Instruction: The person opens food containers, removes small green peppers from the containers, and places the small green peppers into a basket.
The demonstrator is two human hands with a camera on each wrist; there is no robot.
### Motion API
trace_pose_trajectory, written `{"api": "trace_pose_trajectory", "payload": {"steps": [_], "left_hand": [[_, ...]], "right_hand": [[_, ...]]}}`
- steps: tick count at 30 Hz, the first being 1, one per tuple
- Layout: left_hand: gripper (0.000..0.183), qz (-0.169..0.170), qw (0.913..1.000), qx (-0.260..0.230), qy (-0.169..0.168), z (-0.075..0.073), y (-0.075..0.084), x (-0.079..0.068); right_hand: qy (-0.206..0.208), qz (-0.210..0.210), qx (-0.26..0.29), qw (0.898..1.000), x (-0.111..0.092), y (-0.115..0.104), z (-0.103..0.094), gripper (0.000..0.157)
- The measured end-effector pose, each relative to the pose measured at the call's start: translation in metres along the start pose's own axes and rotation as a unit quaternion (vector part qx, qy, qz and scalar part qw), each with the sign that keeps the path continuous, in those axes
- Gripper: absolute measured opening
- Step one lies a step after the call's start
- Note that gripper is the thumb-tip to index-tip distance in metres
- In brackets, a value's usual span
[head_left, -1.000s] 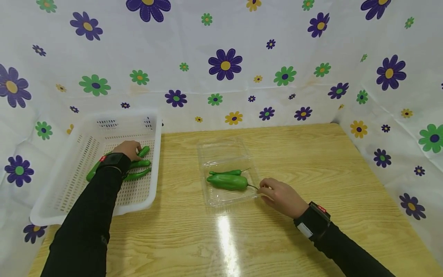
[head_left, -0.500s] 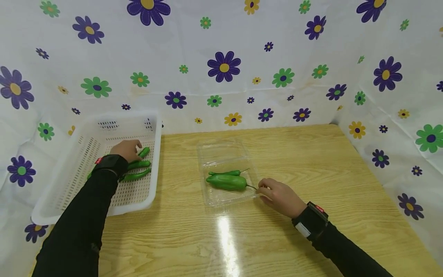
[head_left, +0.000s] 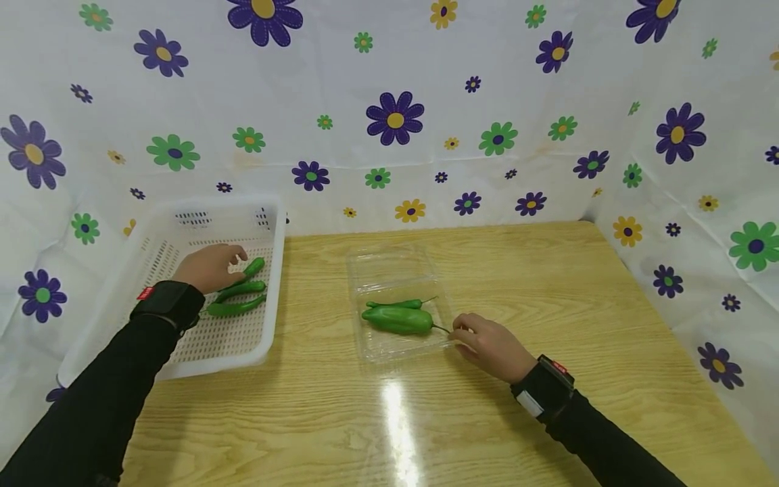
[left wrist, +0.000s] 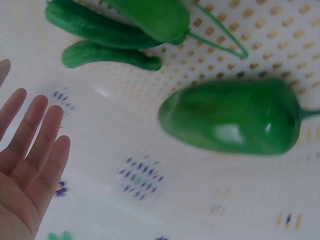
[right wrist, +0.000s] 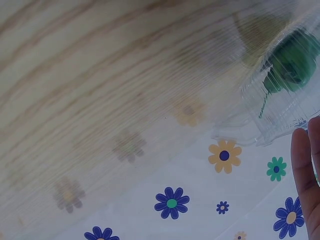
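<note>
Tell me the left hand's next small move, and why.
I'd probably ease the left hand toward the plump green pepper: the fingers hold nothing, and the left wrist view shows that pepper lying apart from the other peppers in the white basket.

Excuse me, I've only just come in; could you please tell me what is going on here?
A person is handling green peppers at a wooden table. The left hand is over several peppers in a white basket, fingers extended and holding nothing. The right hand is at a corner of a clear plastic container; whether it grips the rim is hard to tell. A large pepper and a slimmer one lie in that container.
</note>
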State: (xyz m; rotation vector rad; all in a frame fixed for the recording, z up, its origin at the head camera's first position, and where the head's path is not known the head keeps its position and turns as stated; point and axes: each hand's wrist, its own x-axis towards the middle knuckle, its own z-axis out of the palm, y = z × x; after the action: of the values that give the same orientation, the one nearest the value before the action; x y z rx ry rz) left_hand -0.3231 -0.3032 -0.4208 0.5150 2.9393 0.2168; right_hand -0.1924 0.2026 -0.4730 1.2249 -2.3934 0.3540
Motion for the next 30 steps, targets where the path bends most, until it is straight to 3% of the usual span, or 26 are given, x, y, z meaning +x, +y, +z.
{"api": "trace_pose_trajectory", "payload": {"steps": [5, 10, 16, 22, 30], "left_hand": [[0.034, 0.019, 0.9991, 0.028, 0.027, -0.016, 0.022, -0.015], [0.033, 0.054, 0.9953, 0.056, 0.059, -0.038, 0.067, -0.032], [0.033, 0.113, 0.9882, 0.064, 0.081, -0.051, 0.119, -0.045], [0.032, 0.197, 0.9700, 0.079, 0.119, -0.048, 0.166, -0.046], [0.031, 0.262, 0.9555, 0.066, 0.118, -0.030, 0.215, -0.036]], "right_hand": [[0.003, -0.004, -0.001, 1.000, 0.001, 0.001, -0.001, 0.029], [0.005, -0.003, -0.003, 1.000, 0.002, 0.002, -0.001, 0.029], [0.000, -0.004, 0.002, 1.000, 0.001, 0.000, 0.000, 0.028], [0.000, -0.005, 0.002, 1.000, 0.003, -0.001, -0.002, 0.027], [-0.007, -0.009, 0.003, 1.000, 0.001, 0.000, -0.003, 0.027]]}}
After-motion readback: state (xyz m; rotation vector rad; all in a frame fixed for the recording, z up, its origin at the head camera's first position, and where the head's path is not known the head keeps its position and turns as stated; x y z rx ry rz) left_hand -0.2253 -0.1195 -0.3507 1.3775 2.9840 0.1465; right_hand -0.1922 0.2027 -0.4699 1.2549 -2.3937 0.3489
